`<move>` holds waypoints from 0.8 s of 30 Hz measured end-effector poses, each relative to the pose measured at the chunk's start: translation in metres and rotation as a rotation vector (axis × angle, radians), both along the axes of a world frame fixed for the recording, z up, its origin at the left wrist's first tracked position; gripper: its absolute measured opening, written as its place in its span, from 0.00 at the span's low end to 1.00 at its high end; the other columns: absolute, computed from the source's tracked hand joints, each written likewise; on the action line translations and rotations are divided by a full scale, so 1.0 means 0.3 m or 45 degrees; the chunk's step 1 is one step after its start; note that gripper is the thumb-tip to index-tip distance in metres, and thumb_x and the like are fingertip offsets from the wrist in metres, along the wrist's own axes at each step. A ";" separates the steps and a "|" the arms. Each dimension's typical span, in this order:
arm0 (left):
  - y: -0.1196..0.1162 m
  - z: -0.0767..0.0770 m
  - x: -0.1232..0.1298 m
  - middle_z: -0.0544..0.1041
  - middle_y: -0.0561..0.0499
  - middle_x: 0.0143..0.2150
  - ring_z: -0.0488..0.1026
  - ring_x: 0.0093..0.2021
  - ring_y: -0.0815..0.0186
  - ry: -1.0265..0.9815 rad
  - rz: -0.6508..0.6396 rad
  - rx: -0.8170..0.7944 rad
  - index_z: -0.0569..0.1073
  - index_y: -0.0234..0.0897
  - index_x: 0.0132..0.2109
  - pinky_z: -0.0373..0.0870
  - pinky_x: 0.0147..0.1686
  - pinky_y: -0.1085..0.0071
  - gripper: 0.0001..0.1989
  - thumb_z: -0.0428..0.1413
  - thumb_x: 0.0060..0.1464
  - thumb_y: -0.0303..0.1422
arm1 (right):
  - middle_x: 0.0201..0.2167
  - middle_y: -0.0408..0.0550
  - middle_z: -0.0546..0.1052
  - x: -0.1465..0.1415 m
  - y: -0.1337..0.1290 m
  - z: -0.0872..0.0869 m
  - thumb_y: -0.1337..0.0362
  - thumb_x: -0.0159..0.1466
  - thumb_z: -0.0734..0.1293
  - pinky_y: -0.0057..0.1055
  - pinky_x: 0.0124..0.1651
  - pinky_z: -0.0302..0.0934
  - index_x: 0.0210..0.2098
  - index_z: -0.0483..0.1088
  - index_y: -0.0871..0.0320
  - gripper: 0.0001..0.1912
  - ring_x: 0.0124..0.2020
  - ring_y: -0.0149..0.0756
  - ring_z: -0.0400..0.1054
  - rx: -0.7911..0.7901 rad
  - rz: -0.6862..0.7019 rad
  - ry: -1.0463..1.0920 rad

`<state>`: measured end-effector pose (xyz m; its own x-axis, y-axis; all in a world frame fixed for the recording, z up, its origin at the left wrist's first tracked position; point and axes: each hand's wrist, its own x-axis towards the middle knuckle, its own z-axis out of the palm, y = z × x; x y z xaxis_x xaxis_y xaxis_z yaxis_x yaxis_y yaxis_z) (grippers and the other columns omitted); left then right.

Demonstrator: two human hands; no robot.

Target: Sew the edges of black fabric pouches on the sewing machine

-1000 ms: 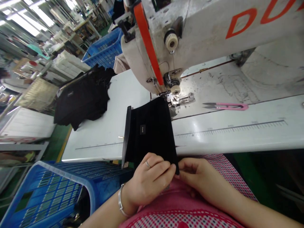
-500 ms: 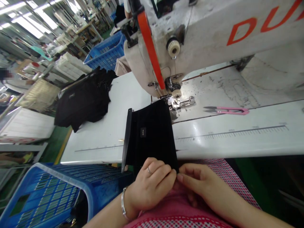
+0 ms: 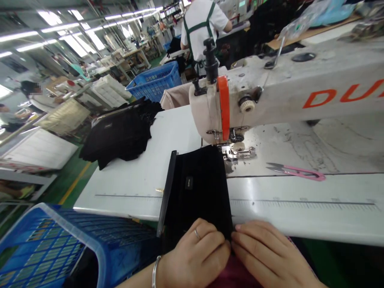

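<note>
A black fabric piece (image 3: 204, 188) with a small label and a dark stiff strip along its left side lies on the white table. Its far right corner is at the presser foot (image 3: 237, 152) of the sewing machine (image 3: 279, 92). My left hand (image 3: 199, 254), with a ring and a bracelet, is closed on the near edge of the fabric. Beside it my right hand (image 3: 267, 250) pinches the near right corner, fingers pressed together. Pink-handled thread snips (image 3: 303, 172) lie on the table to the right of the presser foot.
Black pieces (image 3: 120, 134) are piled on the table's left part. A blue basket (image 3: 105, 244) stands at the near left, another blue basket (image 3: 156, 82) behind the table. A person in a white shirt (image 3: 199, 30) is beyond the machine.
The view has tilted up, showing more of the room and the person behind. My right hand's fingers have straightened and lie flatter at the fabric corner. The fabric's far end remains at the presser foot.
</note>
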<state>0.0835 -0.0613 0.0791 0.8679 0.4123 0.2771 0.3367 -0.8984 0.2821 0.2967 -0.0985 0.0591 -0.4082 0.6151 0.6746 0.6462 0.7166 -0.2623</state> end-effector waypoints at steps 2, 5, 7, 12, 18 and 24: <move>0.021 0.001 0.003 0.72 0.47 0.35 0.67 0.39 0.64 0.023 -0.009 0.001 0.72 0.30 0.41 0.68 0.40 0.66 0.10 0.46 0.62 0.24 | 0.40 0.42 0.79 0.002 0.018 -0.011 0.70 0.71 0.54 0.32 0.51 0.65 0.41 0.75 0.57 0.17 0.45 0.34 0.70 -0.038 0.027 -0.076; 0.053 0.000 0.007 0.71 0.46 0.36 0.66 0.38 0.64 0.059 -0.018 -0.011 0.72 0.30 0.42 0.67 0.39 0.65 0.11 0.44 0.63 0.24 | 0.41 0.43 0.78 0.005 0.043 -0.027 0.69 0.70 0.55 0.36 0.53 0.64 0.41 0.75 0.58 0.16 0.46 0.36 0.69 -0.063 0.024 -0.065; 0.071 -0.002 0.011 0.71 0.46 0.38 0.66 0.40 0.64 0.070 0.017 -0.023 0.72 0.31 0.42 0.67 0.40 0.65 0.10 0.45 0.62 0.24 | 0.41 0.44 0.78 0.008 0.058 -0.034 0.69 0.70 0.56 0.37 0.52 0.63 0.41 0.75 0.58 0.15 0.46 0.37 0.69 -0.088 0.027 -0.059; 0.121 -0.004 0.021 0.74 0.47 0.45 0.67 0.46 0.64 0.012 0.052 -0.046 0.72 0.32 0.44 0.68 0.47 0.66 0.08 0.49 0.62 0.24 | 0.43 0.46 0.77 0.026 0.094 -0.037 0.70 0.69 0.57 0.40 0.51 0.63 0.44 0.74 0.60 0.14 0.47 0.39 0.67 -0.137 0.053 -0.135; 0.205 0.011 0.034 0.76 0.45 0.48 0.70 0.48 0.67 -0.085 -0.022 -0.082 0.72 0.29 0.47 0.69 0.50 0.69 0.09 0.49 0.63 0.24 | 0.44 0.50 0.75 0.052 0.145 -0.011 0.72 0.67 0.58 0.41 0.49 0.65 0.46 0.73 0.64 0.13 0.47 0.41 0.65 -0.246 0.073 -0.164; 0.289 0.008 0.044 0.76 0.47 0.49 0.71 0.50 0.67 -0.038 -0.086 -0.052 0.72 0.30 0.49 0.69 0.53 0.67 0.11 0.47 0.64 0.24 | 0.49 0.49 0.73 0.070 0.189 -0.007 0.72 0.66 0.61 0.42 0.53 0.63 0.51 0.70 0.62 0.14 0.50 0.41 0.63 -0.352 0.038 -0.187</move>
